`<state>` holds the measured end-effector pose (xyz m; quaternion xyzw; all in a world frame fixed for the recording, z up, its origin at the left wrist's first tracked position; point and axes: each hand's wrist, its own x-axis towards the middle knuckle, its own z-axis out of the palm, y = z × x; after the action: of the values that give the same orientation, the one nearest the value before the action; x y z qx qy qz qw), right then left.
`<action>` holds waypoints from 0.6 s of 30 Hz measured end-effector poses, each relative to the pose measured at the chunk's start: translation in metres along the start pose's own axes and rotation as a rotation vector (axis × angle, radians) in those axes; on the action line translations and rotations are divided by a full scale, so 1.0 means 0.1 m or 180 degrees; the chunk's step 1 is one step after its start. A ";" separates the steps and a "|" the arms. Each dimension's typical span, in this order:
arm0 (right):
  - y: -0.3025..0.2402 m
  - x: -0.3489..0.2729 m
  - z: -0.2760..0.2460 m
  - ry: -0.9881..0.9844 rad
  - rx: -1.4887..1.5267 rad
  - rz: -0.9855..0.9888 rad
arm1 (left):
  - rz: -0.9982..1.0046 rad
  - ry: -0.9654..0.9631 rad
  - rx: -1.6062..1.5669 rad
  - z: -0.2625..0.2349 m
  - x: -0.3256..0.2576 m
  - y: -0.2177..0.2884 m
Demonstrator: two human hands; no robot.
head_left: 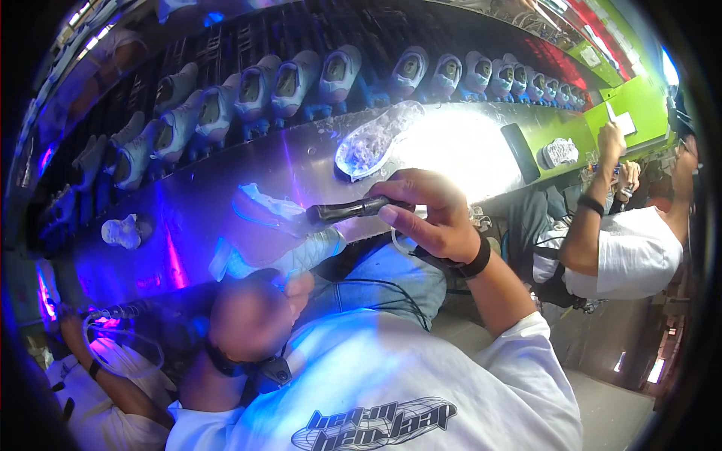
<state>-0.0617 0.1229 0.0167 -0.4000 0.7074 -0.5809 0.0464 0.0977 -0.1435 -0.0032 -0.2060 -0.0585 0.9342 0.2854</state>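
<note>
In my right hand (436, 214) is a slim black handheld tool (346, 211), gripped between thumb and fingers. Its left end reaches over a light-coloured shoe (282, 233); whether they touch I cannot tell. My left hand (259, 316) is at the near side of that shoe, its fingers (301, 289) curled against it, though most of the hand is blurred. The shoe lies tilted under blue light, its nearer part (316, 248) brighter. Beyond the tool, a sole-shaped piece (376, 139) covered in whitish crumpled material rests on the metal bench.
A long row of light shoes (293, 83) stands on a dark line behind the metal bench (316, 161). White wads lie left (124, 231) and right (560, 152), near a dark flat piece (519, 152). People in white shirts work at right (632, 248) and left (113, 383).
</note>
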 end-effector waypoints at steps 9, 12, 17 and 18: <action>0.22 -0.24 -0.01 0.0320 0.0345 0.1200 | 0.0506 0.0392 0.1452 -0.04 0.16 0.01; 0.23 -0.36 0.03 0.0282 0.0127 0.1234 | 0.0915 0.0496 0.2042 0.04 0.36 0.14; 0.10 -0.42 -0.23 0.1006 0.0523 0.1386 | 0.1466 0.0758 0.2436 0.21 0.96 0.66; 0.09 -0.45 -0.28 0.1264 0.0723 0.1586 | 0.1485 0.0677 0.2837 0.35 1.09 0.76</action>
<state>-0.0504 0.1729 -0.0003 -0.0861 0.7095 -0.6933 0.0926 -0.0377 -0.1454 -0.0269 -0.1659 0.4222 0.8811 0.1339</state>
